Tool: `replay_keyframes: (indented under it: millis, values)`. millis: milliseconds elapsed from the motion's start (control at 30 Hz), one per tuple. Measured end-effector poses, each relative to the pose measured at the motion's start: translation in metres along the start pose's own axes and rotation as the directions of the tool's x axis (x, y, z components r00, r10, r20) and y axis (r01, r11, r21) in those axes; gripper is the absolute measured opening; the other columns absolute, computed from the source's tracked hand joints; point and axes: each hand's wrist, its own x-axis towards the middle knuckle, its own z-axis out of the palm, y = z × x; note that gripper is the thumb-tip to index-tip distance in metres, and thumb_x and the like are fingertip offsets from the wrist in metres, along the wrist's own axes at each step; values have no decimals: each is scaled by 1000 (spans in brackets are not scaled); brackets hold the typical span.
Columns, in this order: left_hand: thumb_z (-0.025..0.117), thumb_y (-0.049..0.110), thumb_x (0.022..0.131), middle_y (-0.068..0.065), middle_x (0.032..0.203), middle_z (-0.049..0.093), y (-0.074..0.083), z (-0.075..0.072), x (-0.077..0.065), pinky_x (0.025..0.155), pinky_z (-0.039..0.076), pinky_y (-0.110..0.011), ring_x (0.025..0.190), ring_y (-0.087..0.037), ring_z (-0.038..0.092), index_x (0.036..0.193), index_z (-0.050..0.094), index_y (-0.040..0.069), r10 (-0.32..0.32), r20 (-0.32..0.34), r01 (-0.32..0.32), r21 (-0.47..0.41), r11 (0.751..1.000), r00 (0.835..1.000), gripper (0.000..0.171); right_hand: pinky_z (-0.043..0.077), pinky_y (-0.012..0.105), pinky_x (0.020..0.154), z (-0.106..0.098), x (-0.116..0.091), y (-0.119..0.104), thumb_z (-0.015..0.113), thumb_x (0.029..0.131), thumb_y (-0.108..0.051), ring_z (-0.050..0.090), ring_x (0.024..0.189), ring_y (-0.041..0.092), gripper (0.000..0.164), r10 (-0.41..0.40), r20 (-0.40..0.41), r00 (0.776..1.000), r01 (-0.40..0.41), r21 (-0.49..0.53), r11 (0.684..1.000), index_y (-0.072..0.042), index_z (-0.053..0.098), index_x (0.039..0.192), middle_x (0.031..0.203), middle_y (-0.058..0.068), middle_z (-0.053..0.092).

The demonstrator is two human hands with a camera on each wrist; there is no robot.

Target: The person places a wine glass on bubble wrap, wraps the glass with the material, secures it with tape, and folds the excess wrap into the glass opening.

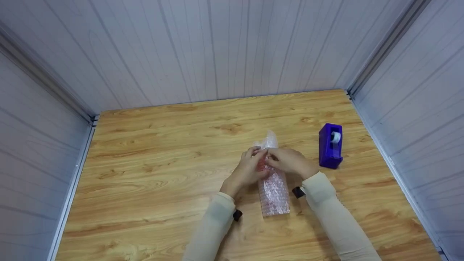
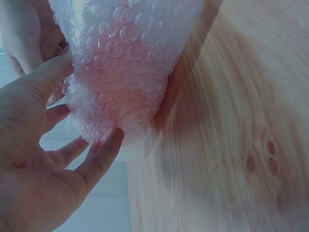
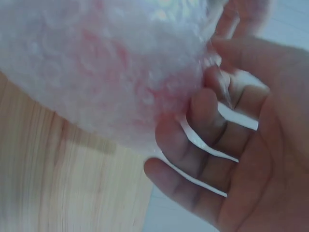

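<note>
A bubble-wrapped bundle (image 1: 274, 194) lies lengthwise on the table, something pinkish-red showing blurrily through the wrap; what it is cannot be made out. My left hand (image 1: 248, 168) holds the bundle's far part from the left, thumb and fingers bent about the bubble wrap (image 2: 128, 53) in the left wrist view. From the other side my right hand (image 1: 290, 161) meets it, fingertips close to the left ones. In the right wrist view, thumb and forefinger pinch a thin clear strip (image 3: 225, 89) at the wrap's edge, perhaps tape. Its other fingers curl against the bubble wrap (image 3: 96, 72).
A purple tape dispenser (image 1: 330, 146) with a white-cored roll stands on the wood-grain table (image 1: 152, 156), right of the hands. Pale panelled walls (image 1: 224, 47) rise at the back and both sides. A small black device sits at each wrist.
</note>
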Motion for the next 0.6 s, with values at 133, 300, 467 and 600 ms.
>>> replay_keyframes:
  millis: [133, 300, 467, 600]
  values:
    - [78, 29, 88, -16, 152, 34, 0, 0, 0, 107, 40, -47, 134, -38, 35, 152, 44, 22, 4, -8, -4, 15, 1000, 1000, 73, 41, 35, 57, 5, 2, -3, 60, 100, -29, 50, 66, 17, 14, 26, -36, 999, -29, -76, 997, -16, 59, 93, 73, -3, 52]
    - [78, 29, 88, -16, 152, 34, 1, 0, -1, 106, 41, -46, 133, -38, 36, 153, 42, 21, 5, -10, -5, 8, 1000, 1000, 75, 42, 36, 58, 8, 2, -3, 61, 99, -34, 50, 67, 18, 20, 72, -64, 995, -78, -90, 993, -14, 62, 97, 74, -2, 52]
    - [78, 29, 88, -16, 153, 34, 0, 1, 0, 107, 40, -44, 133, -37, 36, 154, 41, 19, 5, -12, -4, 9, 1000, 1000, 77, 44, 38, 60, 8, 1, -4, 62, 97, -42, 54, 70, 20, 30, 144, -57, 988, -148, -75, 986, -12, 65, 99, 77, 0, 56]
    - [77, 29, 89, -15, 154, 33, -1, 1, 0, 108, 39, -44, 136, -36, 33, 154, 41, 20, 2, -8, -2, -2, 1000, 1000, 76, 44, 38, 58, 8, 1, -4, 63, 95, -47, 54, 67, 20, 35, 180, -59, 982, -185, -82, 979, -12, 61, 90, 75, 1, 57]
